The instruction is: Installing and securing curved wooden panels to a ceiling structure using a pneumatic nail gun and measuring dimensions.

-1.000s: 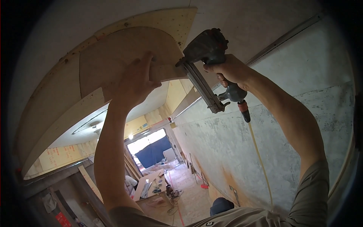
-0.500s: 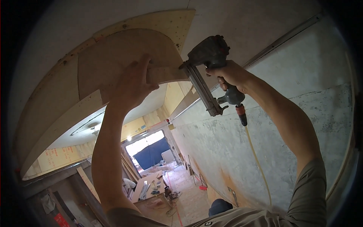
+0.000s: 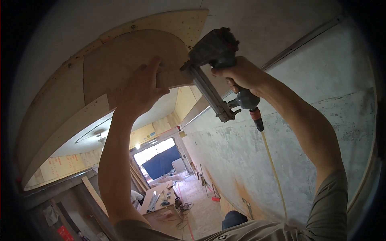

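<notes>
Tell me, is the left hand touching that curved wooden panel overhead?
Touching: the head view shows the left hand pressed flat against the curved plywood panel.

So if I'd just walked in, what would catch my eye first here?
Probably the grey nail gun, gripped overhead by the right hand with its nose at the edge of a curved plywood panel. The left hand presses flat against that panel. A yellow air hose trails down from the gun along the grey wall.

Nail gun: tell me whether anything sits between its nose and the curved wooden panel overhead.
Nothing visible does. The nail gun, held in the right hand, has its nose against the edge of the curved wooden panel. The left hand presses flat on the panel just beside it, not in between.
</notes>
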Available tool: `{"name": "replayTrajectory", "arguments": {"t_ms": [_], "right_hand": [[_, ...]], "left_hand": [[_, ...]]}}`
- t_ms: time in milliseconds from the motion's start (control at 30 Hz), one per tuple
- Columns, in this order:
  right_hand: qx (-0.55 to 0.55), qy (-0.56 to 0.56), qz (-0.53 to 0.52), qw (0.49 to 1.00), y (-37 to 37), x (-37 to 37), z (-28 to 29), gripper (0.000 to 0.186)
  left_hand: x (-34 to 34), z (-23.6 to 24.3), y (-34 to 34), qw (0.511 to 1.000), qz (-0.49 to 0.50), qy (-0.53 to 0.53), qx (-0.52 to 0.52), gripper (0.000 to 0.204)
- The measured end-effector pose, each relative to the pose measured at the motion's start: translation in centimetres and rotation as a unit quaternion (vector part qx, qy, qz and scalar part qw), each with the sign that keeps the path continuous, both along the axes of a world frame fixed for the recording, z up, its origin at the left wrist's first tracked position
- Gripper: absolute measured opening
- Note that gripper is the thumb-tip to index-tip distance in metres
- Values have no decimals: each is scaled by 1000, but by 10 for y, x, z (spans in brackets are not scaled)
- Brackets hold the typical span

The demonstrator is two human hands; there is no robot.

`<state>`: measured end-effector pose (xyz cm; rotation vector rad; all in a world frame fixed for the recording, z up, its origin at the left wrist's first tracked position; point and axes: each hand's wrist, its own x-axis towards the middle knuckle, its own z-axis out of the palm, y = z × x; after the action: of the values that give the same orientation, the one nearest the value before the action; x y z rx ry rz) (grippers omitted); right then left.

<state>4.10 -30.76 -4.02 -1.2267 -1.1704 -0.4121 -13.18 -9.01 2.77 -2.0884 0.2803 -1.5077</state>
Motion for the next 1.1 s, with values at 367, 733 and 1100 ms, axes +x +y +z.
{"name": "replayTrajectory", "arguments": {"t_ms": [367, 733, 1100], "right_hand": [[-39, -16, -22, 999, -5, 5, -5, 23], [21, 101, 80, 991, 9, 61, -11, 21], [30, 102, 56, 993, 2, 71, -33, 20]], "left_hand": [[-2, 0, 6, 1000, -1, 9, -3, 66], [-1, -2, -1, 1000, 14, -7, 2, 72], [-12, -3, -1, 1000, 12, -5, 1, 73]]}}
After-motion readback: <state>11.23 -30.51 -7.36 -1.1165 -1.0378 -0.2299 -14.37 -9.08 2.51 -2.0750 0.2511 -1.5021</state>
